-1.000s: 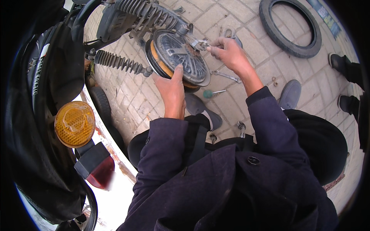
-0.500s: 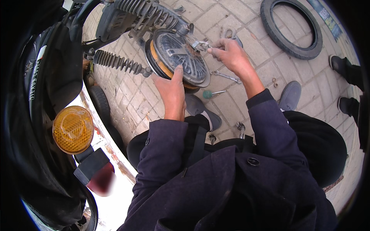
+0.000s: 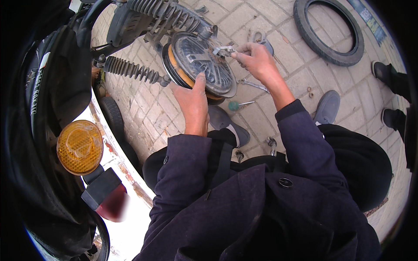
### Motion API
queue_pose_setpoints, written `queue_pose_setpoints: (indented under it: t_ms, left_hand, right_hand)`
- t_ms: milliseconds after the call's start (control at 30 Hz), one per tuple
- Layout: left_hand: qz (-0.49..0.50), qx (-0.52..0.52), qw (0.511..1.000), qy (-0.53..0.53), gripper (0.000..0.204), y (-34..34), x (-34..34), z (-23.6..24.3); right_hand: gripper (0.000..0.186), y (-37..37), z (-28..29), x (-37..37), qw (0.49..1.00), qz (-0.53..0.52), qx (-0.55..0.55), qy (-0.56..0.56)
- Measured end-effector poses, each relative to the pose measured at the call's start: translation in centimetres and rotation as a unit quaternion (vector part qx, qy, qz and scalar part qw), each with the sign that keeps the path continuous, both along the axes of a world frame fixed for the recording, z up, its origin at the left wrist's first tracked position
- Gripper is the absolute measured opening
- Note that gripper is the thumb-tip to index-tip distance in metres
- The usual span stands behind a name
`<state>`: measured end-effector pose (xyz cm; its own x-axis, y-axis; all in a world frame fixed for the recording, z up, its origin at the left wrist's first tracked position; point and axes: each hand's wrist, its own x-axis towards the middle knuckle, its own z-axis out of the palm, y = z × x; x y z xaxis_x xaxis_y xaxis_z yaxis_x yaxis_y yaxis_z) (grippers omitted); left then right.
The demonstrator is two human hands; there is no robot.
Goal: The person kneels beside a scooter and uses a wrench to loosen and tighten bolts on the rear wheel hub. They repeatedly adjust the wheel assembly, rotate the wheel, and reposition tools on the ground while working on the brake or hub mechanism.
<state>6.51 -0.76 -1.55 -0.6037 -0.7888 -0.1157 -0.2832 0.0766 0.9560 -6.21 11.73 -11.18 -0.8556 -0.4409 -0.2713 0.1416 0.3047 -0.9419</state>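
Thumb of left hand [image 3: 191,104] laid on near face of wheel hub [image 3: 213,65], pointing away from body; other fingers out of sight past the rim. Grasping hub at near edge. Right hand [image 3: 259,63] farther ahead and to the right, closed in a pinch, thumb and forefinger together on small metal fitting [image 3: 223,51] near hub's centre. Cannot tell exact shape of fitting at fingertips. Hub directly ahead of left hand and left of right hand, tilted, black and smudged, with yellow-orange band [image 3: 178,67] round its side.

Just left of left hand: lower end of coil-spring shock absorber [image 3: 135,70]. Ahead of left hand, past hub: second shock absorber [image 3: 167,15]. Just beyond right hand: grey loop-shaped object [image 3: 269,47], partly hidden, kind unclear.

On paving [image 3: 285,65] between wrists: wrench [image 3: 252,84], nearer right hand; green-handled screwdriver [image 3: 235,105], nearer left. Small rings [image 3: 309,90] right of right wrist. Back toward body, between forearms: metal tool heads [image 3: 272,145].

Farther out, ahead and right of right hand: black tyre [image 3: 299,21], flat on paving. Far right: dark shoes [image 3: 387,74] of another person. Well left of left hand, closer to body: round amber reflector [image 3: 80,147], red-lensed lamp [image 3: 112,202].
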Motion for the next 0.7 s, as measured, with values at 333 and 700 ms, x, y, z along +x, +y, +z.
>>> queue_pose_setpoints:
  t_ms: [333,700]
  left_hand:
    - [-0.001,0.012,1.0,0.006,0.061,0.0,0.0,0.2]
    - [0.004,0.0,1.0,0.003,0.057,-0.3,0.1,-0.2]
  right_hand:
    - [0.035,0.0,1.0,0.2,1.0,0.001,0.01,-0.022]
    - [0.037,0.6,1.0,-0.1,0.983,-0.002,-0.073,-0.169]
